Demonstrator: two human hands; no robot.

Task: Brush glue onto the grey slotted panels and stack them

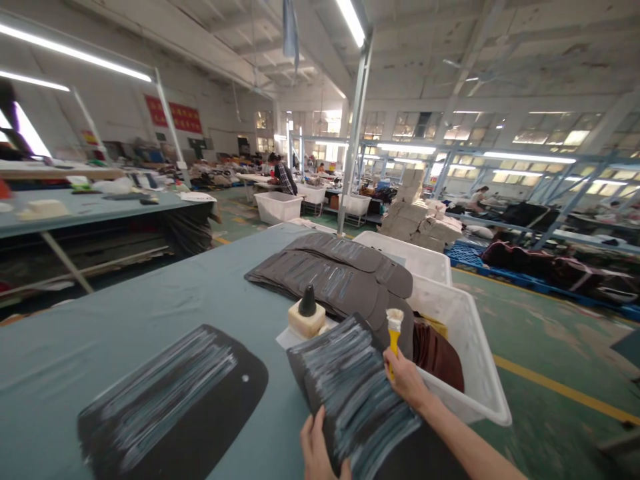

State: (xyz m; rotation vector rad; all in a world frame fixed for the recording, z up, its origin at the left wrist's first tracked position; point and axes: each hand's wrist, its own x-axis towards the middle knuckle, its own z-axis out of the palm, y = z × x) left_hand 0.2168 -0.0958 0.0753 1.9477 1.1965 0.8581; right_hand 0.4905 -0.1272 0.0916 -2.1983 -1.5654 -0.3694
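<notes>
A yellow-handled brush (pixel 394 333) with whitish bristles pointing up is held in my right hand (pixel 406 379), over the right edge of a dark panel. My left hand (pixel 320 448) grips the near left edge of that dark panel (pixel 357 393), which is raised and streaked with wet white glue. Flat on the table to the left lies another dark panel (pixel 173 400), also streaked, with a small white spot near its right end. Just behind the raised panel stands a cream bottle (pixel 307 320) with a black cone top.
Overlapping dark panels (pixel 330 267) lie on the blue-green table (pixel 200 287) behind the bottle. White bins (pixel 480 360) stand against its right side, one holding brown material (pixel 437 357). A metal post (pixel 354 133) rises beyond the table. Other people work far back.
</notes>
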